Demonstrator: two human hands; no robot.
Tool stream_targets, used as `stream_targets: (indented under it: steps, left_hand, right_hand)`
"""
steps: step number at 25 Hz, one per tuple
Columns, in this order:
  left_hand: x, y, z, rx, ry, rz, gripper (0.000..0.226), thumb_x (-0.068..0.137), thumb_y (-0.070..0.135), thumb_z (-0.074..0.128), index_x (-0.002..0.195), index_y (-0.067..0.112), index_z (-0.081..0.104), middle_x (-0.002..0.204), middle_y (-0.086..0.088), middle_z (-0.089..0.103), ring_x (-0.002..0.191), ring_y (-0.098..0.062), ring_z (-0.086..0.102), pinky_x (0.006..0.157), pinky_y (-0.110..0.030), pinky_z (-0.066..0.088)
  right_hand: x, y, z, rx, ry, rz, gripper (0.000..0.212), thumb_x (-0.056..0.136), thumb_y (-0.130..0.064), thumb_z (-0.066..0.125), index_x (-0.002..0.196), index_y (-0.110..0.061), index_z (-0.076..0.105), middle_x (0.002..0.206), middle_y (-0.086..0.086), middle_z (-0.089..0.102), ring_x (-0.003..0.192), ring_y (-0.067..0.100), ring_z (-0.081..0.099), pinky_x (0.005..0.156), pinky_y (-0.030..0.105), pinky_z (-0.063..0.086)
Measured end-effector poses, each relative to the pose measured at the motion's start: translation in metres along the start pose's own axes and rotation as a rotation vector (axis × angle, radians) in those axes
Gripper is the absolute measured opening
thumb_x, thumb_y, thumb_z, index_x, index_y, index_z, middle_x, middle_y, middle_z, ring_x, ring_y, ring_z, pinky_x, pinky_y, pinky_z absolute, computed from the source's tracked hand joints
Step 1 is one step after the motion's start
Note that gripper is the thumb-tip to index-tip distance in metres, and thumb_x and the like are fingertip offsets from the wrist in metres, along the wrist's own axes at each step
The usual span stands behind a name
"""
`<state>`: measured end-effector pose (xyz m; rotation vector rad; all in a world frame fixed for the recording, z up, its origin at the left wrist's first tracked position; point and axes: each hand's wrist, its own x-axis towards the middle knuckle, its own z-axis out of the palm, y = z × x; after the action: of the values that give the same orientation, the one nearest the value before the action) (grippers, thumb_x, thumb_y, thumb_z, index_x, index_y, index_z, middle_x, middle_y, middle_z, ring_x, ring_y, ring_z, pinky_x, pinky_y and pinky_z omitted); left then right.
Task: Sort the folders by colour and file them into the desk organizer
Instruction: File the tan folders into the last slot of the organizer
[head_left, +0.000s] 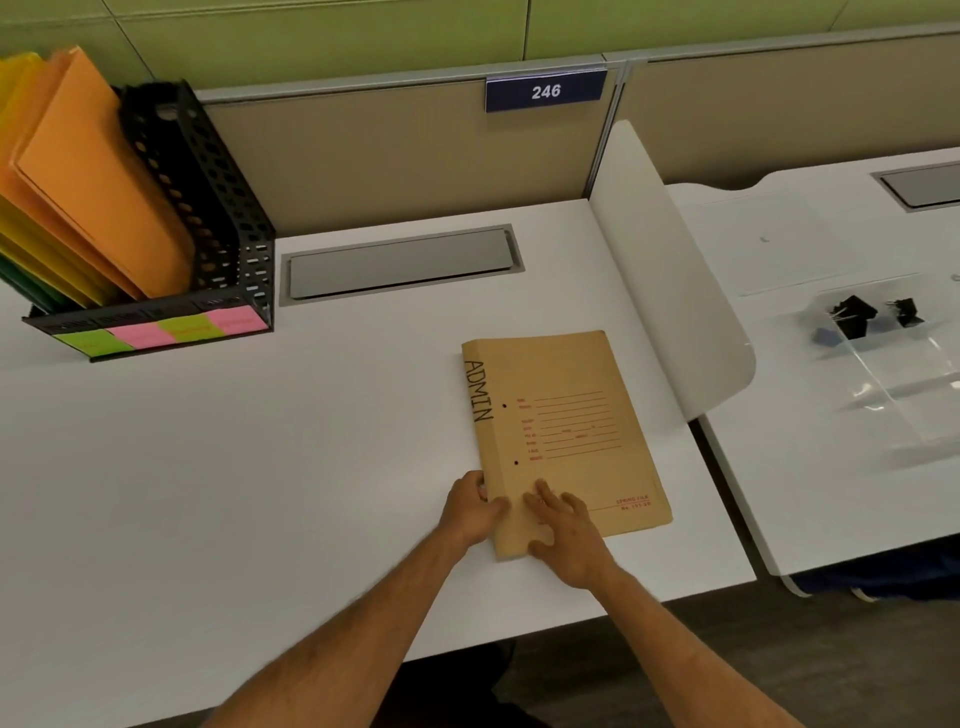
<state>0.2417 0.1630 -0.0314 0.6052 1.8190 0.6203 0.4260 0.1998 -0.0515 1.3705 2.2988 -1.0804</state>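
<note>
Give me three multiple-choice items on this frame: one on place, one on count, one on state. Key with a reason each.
1. Where does the brown ADMIN folder lie?
A. Flat on the white desk
B. Standing in the black organizer
C. On the neighbouring desk

2. How many sticky notes run along the organizer's front edge?
A. Two
B. Four
C. Six

3. What is the left hand doing?
A. Hanging free off the desk
B. Holding the folder's spine edge
C. Holding an orange folder

Key: 1 A, the folder lies flat near the white divider; 2 B, they alternate green, pink, green, pink; 3 B, its fingers curl round the spine near the bottom corner, while the right hand rests on the cover.
</note>
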Motion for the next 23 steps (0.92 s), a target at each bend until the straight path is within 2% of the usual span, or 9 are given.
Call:
stream_targets:
  steps: [2,5,10,12,14,16,20,21,23]
  left_hand:
    - [0.0,-0.001,0.002,-0.063,0.011,-0.027,0.041,0.088,0.012,0.071,0.126,0.013,0.055,0.119,-0.004,0.065,0.106,-0.02,0.064,0.089,-0.033,0.056]
    - [-0.003,0.001,0.004,-0.125,0.064,-0.031,0.039,0.087,0.01,0.072,0.119,0.015,0.05,0.116,-0.003,0.063,0.106,-0.021,0.064,0.087,-0.035,0.057]
    - [-0.018,0.019,-0.005,-0.224,0.088,0.046,0.034,0.092,0.004,0.055,0.115,0.026,0.044,0.117,0.003,0.062,0.105,-0.018,0.064,0.091,-0.044,0.058]
    - [-0.028,0.025,-0.022,-0.238,0.118,0.102,0.033,0.093,0.005,0.053,0.112,0.03,0.045,0.114,0.009,0.063,0.101,-0.013,0.065,0.086,-0.04,0.059]
    - [-0.037,0.024,-0.046,-0.242,0.148,0.14,0.032,0.094,0.006,0.051,0.109,0.034,0.046,0.112,0.015,0.063,0.099,-0.009,0.066,0.076,-0.032,0.059]
    - [-0.048,0.018,-0.075,-0.256,0.168,0.166,0.033,0.094,0.008,0.051,0.107,0.038,0.047,0.111,0.019,0.064,0.097,-0.005,0.067,0.069,-0.025,0.055]
    - [-0.066,-0.004,-0.134,-0.322,0.232,0.175,0.037,0.092,0.008,0.052,0.108,0.042,0.05,0.109,0.022,0.067,0.085,0.003,0.07,0.056,-0.014,0.053]
    - [-0.072,-0.013,-0.149,-0.339,0.241,0.169,0.038,0.092,0.007,0.052,0.108,0.041,0.051,0.108,0.022,0.068,0.083,0.005,0.07,0.054,-0.013,0.053]
    - [-0.08,-0.03,-0.177,-0.362,0.246,0.166,0.038,0.092,0.006,0.053,0.11,0.04,0.052,0.109,0.02,0.069,0.084,0.004,0.071,0.057,-0.015,0.054]
  right_hand:
    - [-0.002,-0.002,0.0,0.053,0.007,0.0,0.071,0.095,-0.033,0.061,0.157,-0.032,0.025,0.168,-0.01,0.009,0.152,0.029,0.011,0.122,0.044,0.019]
    - [-0.007,-0.006,-0.006,0.112,0.029,-0.021,0.067,0.097,-0.03,0.058,0.156,-0.032,0.028,0.168,-0.01,0.012,0.151,0.028,0.011,0.122,0.044,0.018]
    - [-0.019,-0.021,-0.024,0.248,0.106,-0.102,0.061,0.097,-0.023,0.06,0.153,-0.029,0.036,0.164,-0.008,0.025,0.148,0.022,0.022,0.121,0.038,0.02]
    - [-0.022,-0.029,-0.04,0.305,0.234,-0.091,0.057,0.097,-0.022,0.062,0.15,-0.025,0.04,0.159,-0.003,0.034,0.145,0.022,0.029,0.121,0.038,0.024]
    - [-0.019,-0.034,-0.058,0.349,0.371,-0.054,0.057,0.095,-0.019,0.063,0.148,-0.018,0.042,0.155,0.003,0.041,0.143,0.024,0.035,0.121,0.044,0.029]
    - [-0.015,-0.04,-0.073,0.412,0.445,-0.008,0.061,0.094,-0.017,0.063,0.15,-0.015,0.038,0.154,0.006,0.041,0.142,0.026,0.036,0.12,0.047,0.031]
    - [-0.002,-0.059,-0.084,0.529,0.46,0.09,0.077,0.093,-0.025,0.065,0.157,-0.017,0.023,0.159,0.006,0.033,0.144,0.029,0.034,0.116,0.053,0.035]
    - [-0.001,-0.069,-0.082,0.602,0.443,0.103,0.079,0.092,-0.027,0.065,0.157,-0.02,0.021,0.157,0.004,0.036,0.14,0.028,0.04,0.111,0.052,0.042]
    - [-0.001,-0.087,-0.074,0.768,0.386,0.062,0.075,0.094,-0.029,0.065,0.156,-0.026,0.023,0.147,-0.001,0.049,0.124,0.02,0.055,0.093,0.04,0.054]
